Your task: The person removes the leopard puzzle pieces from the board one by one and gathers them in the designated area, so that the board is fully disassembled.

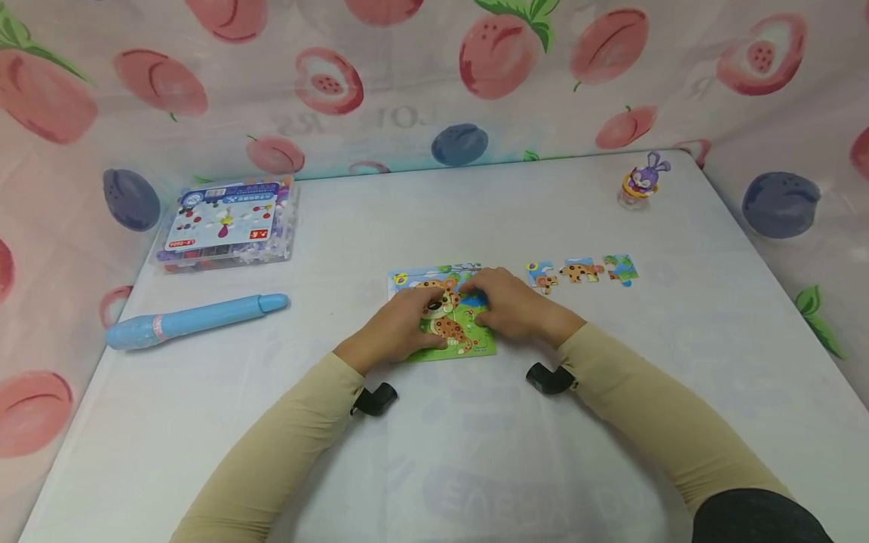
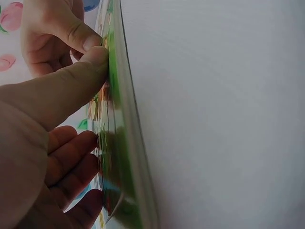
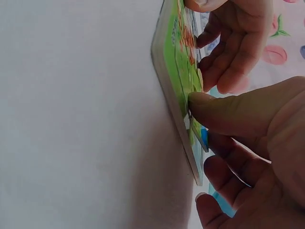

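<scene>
A jigsaw puzzle board (image 1: 475, 349) with a spotted leopard cub on green grass lies flat on the table. My left hand (image 1: 397, 328) rests over its left side, thumb and fingertips touching the picture. At the right side, my right hand (image 1: 512, 305) pinches a puzzle piece (image 3: 204, 136) between thumb and fingers; in the right wrist view that piece stands tilted up from the board. Part of the picture is hidden by both hands. To the right, three loose puzzle pieces (image 1: 581, 270) lie in a row.
A clear plastic box (image 1: 227, 219) with a printed label stands at the back left. In front of it lies a blue microphone-shaped stick (image 1: 197, 320). A small purple rabbit-eared figure (image 1: 641, 181) stands at the back right. A fruit-print curtain (image 1: 407, 83) hangs behind the white table (image 1: 380, 467).
</scene>
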`<state>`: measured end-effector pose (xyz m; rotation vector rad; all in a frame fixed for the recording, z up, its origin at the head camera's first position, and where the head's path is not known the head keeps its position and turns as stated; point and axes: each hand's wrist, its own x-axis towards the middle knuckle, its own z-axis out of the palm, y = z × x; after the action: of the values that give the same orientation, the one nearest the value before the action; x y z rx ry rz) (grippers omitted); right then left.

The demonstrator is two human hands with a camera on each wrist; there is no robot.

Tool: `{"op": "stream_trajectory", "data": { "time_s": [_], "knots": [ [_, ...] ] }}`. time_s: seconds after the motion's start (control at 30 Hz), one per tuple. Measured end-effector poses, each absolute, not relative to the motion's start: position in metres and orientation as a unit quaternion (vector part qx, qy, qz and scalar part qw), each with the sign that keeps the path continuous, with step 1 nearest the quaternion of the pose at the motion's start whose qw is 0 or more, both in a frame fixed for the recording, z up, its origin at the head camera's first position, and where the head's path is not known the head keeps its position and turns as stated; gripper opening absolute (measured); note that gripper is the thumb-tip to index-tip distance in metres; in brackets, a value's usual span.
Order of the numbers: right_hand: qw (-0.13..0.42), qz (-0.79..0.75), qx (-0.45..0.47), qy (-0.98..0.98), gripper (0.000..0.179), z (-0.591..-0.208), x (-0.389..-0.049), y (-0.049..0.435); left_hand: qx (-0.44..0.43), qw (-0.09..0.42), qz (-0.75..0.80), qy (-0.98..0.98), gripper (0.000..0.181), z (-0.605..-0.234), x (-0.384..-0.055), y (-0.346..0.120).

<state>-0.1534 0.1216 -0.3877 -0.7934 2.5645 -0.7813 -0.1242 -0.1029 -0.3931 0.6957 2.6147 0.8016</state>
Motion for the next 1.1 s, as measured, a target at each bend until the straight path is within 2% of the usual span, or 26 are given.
{"op": "stream_trajectory", "data": {
  "time_s": [0.83, 1.1],
  "knots": [
    [0.129, -0.288, -0.320, 0.893, 0.040, -0.3826, -0.1493, 0.1270, 0.239, 0.167, 0.273, 0.917, 0.078, -0.3919, -0.1257, -0.1017],
    [0.139, -0.284, -0.310, 0.897, 0.043, -0.3865, -0.1500, 0.1244, 0.237, 0.167, 0.280, 0.915, 0.078, -0.3936, -0.1256, -0.1018]
  ]
}}
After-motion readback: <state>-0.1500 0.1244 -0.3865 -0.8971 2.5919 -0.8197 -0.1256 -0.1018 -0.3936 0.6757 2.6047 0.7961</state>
